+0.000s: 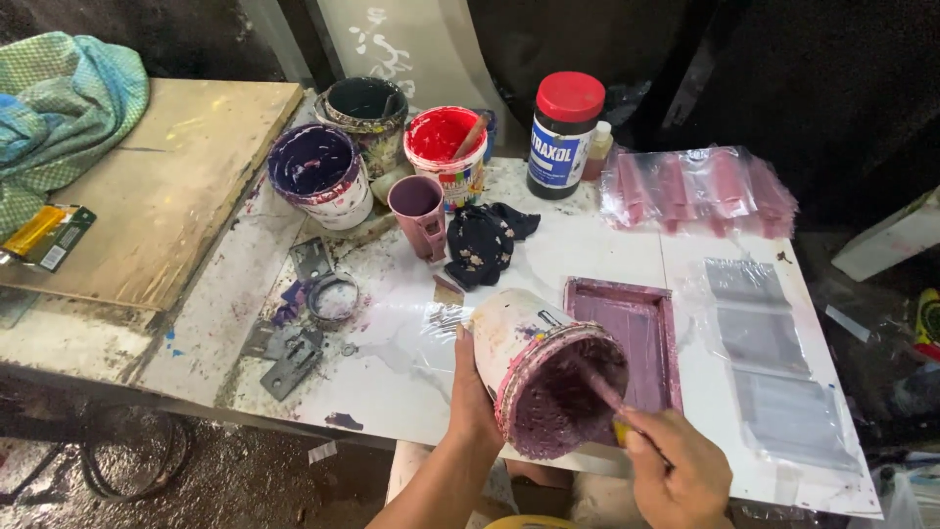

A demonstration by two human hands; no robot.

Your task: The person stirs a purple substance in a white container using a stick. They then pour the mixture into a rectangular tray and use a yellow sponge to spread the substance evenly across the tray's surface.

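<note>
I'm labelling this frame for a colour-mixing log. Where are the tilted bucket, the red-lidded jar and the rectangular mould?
tilted bucket (509, 338), head view, on its white side wall
red-lidded jar (561, 147), head view, on its labelled body
rectangular mould (641, 328), head view, on its mauve-coated floor

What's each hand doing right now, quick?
Left hand: closed on the tilted pot.
Right hand: closed on a stick reaching into the pot.

Tilted bucket (534, 367) lies left of tray (636, 333), behind it 3 tubs (377, 147).
</note>
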